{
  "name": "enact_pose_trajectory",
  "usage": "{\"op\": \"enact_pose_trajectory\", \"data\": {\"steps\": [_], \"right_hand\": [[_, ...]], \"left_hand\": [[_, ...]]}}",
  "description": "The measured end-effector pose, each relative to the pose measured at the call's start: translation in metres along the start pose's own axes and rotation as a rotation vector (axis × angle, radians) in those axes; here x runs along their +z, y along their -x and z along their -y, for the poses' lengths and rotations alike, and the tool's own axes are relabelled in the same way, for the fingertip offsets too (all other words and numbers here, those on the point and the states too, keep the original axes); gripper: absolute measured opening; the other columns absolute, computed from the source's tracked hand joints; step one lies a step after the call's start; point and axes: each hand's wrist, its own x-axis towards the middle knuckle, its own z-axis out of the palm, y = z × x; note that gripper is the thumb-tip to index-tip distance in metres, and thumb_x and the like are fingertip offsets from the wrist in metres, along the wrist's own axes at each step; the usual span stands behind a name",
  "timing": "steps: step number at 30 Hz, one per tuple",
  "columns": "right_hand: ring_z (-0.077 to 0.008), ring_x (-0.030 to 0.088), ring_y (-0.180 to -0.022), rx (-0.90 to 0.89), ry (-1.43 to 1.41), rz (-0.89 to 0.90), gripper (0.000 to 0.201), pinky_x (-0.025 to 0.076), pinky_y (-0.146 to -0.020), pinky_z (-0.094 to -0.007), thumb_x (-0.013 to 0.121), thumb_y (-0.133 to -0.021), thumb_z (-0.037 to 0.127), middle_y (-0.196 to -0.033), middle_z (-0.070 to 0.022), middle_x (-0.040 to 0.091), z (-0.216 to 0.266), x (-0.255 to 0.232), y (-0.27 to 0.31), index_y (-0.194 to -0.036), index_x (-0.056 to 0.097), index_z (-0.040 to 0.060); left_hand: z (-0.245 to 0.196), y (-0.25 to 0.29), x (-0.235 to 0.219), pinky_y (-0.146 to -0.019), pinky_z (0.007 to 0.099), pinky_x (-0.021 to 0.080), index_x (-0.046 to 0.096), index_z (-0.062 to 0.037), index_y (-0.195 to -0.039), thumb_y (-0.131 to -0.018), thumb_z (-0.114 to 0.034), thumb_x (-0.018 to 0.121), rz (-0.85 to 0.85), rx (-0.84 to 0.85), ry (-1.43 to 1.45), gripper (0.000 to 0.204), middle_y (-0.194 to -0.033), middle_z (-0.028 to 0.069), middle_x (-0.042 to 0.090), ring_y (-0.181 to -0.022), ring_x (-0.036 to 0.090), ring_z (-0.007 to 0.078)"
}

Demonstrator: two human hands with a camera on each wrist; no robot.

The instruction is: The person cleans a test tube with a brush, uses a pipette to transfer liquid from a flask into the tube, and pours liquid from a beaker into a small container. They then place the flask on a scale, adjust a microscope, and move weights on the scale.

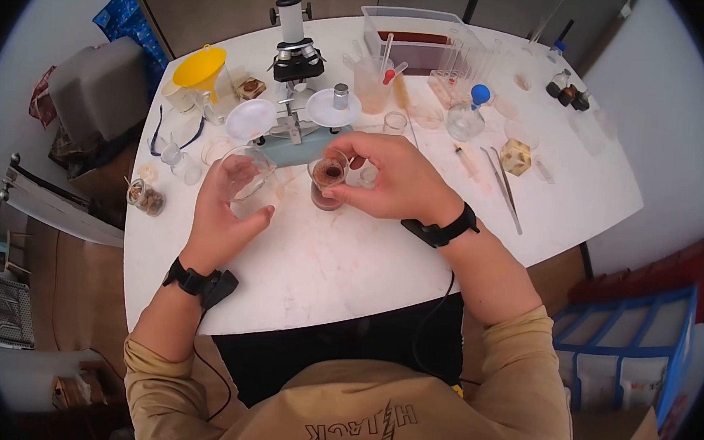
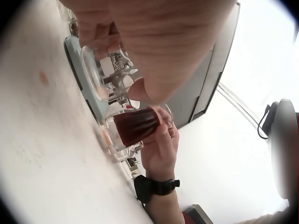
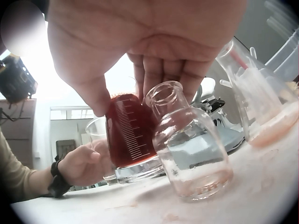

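Observation:
My left hand (image 1: 233,211) has its fingers round a clear glass beaker (image 1: 248,180), thumb held out to the side; printed volume marks show on the beaker in the left wrist view. My right hand (image 1: 392,178) pinches the upper part of a small graduated glass (image 3: 131,135) between thumb and fingers. Dark red liquid fills most of that glass, and brown matter shows at its mouth in the head view. Whether its base touches the table is unclear. Beside it stands a clear narrow-necked bottle (image 3: 194,154) with a little residue at the bottom.
Behind the hands stand a balance (image 1: 300,146) with white pans and a microscope (image 1: 295,58). A yellow funnel (image 1: 200,68) and a jar (image 1: 147,198) are at the left. To the right lie tweezers (image 1: 506,191), a blue-topped flask (image 1: 465,123) and a patterned cube (image 1: 515,157).

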Motion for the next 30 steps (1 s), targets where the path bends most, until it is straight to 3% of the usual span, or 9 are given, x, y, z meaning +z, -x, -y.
{"op": "enact_pose_trajectory", "data": {"steps": [2, 4, 7, 11, 13, 16, 20, 30], "right_hand": [[-0.0281, 0.079, -0.095, 0.007, 0.020, 0.018, 0.041, 0.062, -0.088, -0.0387, 0.094, -0.085, 0.023, -0.102, -0.0114, 0.081, 0.000, 0.000, 0.001, -0.116, 0.075, 0.0048], [-0.0250, 0.076, -0.096, -0.004, 0.055, 0.063, 0.044, 0.060, -0.089, -0.0371, 0.093, -0.087, 0.015, -0.107, -0.0092, 0.080, -0.003, -0.001, 0.001, -0.126, 0.076, 0.0045], [-0.0301, 0.080, -0.095, 0.035, 0.045, 0.055, 0.040, 0.062, -0.088, -0.0387, 0.094, -0.086, 0.021, -0.101, -0.0132, 0.080, 0.001, 0.002, 0.000, -0.118, 0.075, 0.0042], [-0.0306, 0.079, -0.094, 0.007, 0.028, 0.050, 0.040, 0.062, -0.089, -0.0391, 0.094, -0.086, 0.021, -0.100, -0.0141, 0.080, -0.007, 0.004, 0.002, -0.118, 0.075, 0.0035], [-0.0256, 0.079, -0.100, 0.034, 0.045, 0.117, 0.047, 0.063, -0.094, -0.0371, 0.095, -0.087, 0.011, -0.110, -0.0127, 0.081, -0.007, 0.001, 0.002, -0.128, 0.075, -0.0006], [-0.0297, 0.081, -0.096, 0.026, 0.016, 0.068, 0.041, 0.063, -0.091, -0.0387, 0.094, -0.088, 0.020, -0.102, -0.0153, 0.081, -0.006, 0.004, 0.001, -0.120, 0.075, 0.0008], [-0.0294, 0.081, -0.096, 0.018, -0.029, 0.081, 0.043, 0.064, -0.091, -0.0386, 0.094, -0.089, 0.020, -0.104, -0.0155, 0.082, -0.009, 0.003, 0.002, -0.122, 0.075, 0.0002], [-0.0288, 0.081, -0.106, 0.144, -0.057, 0.155, 0.051, 0.063, -0.098, -0.0394, 0.097, -0.087, 0.023, -0.112, -0.0164, 0.083, -0.005, -0.003, 0.000, -0.127, 0.075, 0.0010]], "left_hand": [[-0.001, 0.001, 0.000, -0.130, 0.0442, 0.047, 0.053, -0.0009, -0.152, -0.084, 0.008, 0.083, -0.005, -0.010, 0.000, 0.075, -0.147, 0.0097, 0.061, -0.143, 0.063, 0.0239], [-0.004, 0.002, -0.001, -0.129, 0.0441, 0.048, 0.053, 0.0004, -0.154, -0.083, 0.006, 0.085, 0.007, -0.008, -0.036, 0.078, -0.149, 0.0113, 0.061, -0.143, 0.063, 0.0245], [-0.001, 0.003, 0.000, -0.127, 0.0441, 0.049, 0.052, 0.0008, -0.155, -0.083, 0.004, 0.086, -0.020, -0.019, -0.029, 0.080, -0.150, 0.0123, 0.062, -0.142, 0.064, 0.0248], [-0.002, 0.004, -0.001, -0.124, 0.0440, 0.051, 0.052, 0.0009, -0.156, -0.082, 0.002, 0.087, -0.010, -0.067, -0.054, 0.082, -0.147, 0.0123, 0.064, -0.140, 0.065, 0.0251], [0.000, 0.003, -0.002, -0.123, 0.0435, 0.051, 0.052, 0.0004, -0.156, -0.082, 0.001, 0.086, 0.019, -0.065, -0.069, 0.081, -0.145, 0.0126, 0.065, -0.139, 0.066, 0.0253], [-0.002, 0.003, -0.003, -0.123, 0.0430, 0.051, 0.052, -0.0001, -0.156, -0.081, 0.000, 0.085, 0.014, -0.067, -0.091, 0.081, -0.142, 0.0128, 0.067, -0.138, 0.066, 0.0254], [-0.009, 0.003, -0.004, -0.123, 0.0437, 0.051, 0.052, -0.0011, -0.156, -0.080, 0.000, 0.083, 0.007, -0.072, -0.134, 0.082, -0.141, 0.0141, 0.069, -0.138, 0.066, 0.0259], [-0.008, 0.003, -0.005, -0.128, 0.0475, 0.047, 0.032, -0.0046, -0.170, -0.080, 0.000, 0.082, -0.020, -0.029, -0.158, 0.103, -0.146, 0.0170, 0.067, -0.142, 0.065, 0.0307]]}}
